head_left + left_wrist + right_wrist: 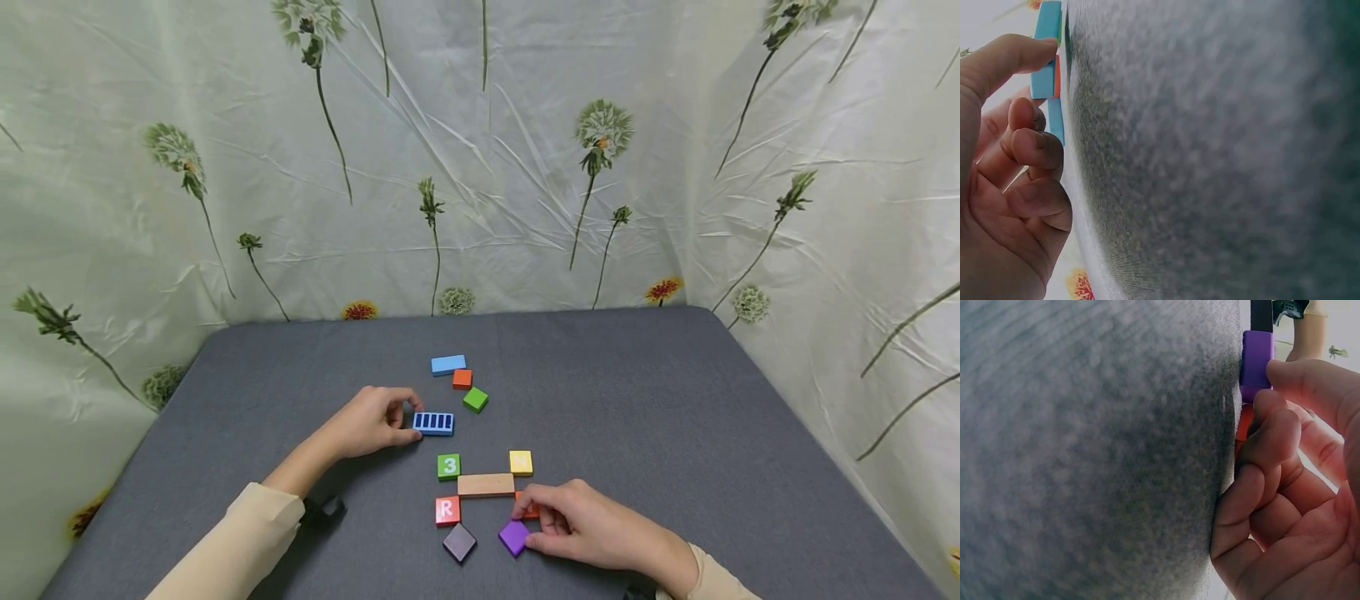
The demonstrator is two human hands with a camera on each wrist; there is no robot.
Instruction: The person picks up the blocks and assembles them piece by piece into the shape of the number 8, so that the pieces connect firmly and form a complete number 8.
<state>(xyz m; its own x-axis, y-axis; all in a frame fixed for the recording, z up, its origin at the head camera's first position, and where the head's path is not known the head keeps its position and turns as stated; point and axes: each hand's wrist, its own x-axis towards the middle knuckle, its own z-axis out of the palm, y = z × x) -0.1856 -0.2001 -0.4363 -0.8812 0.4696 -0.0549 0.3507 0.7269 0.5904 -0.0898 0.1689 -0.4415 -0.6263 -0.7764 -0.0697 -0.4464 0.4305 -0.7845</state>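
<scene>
My left hand pinches a blue striped block by its left end, thumb at the near side and index finger at the far side. The blue block appears under the thumb in the left wrist view, other fingers curled. With thumb and index finger, my right hand holds a purple square block at its right side. That hand partly covers an orange-red block. In the right wrist view the thumb presses the purple block, which sits at the cloth surface.
Around a wooden plank lie a green "3" block, a yellow "N" block and a red "R" block. A dark grey block lies nearby. Farther back are light blue, orange-red and green blocks.
</scene>
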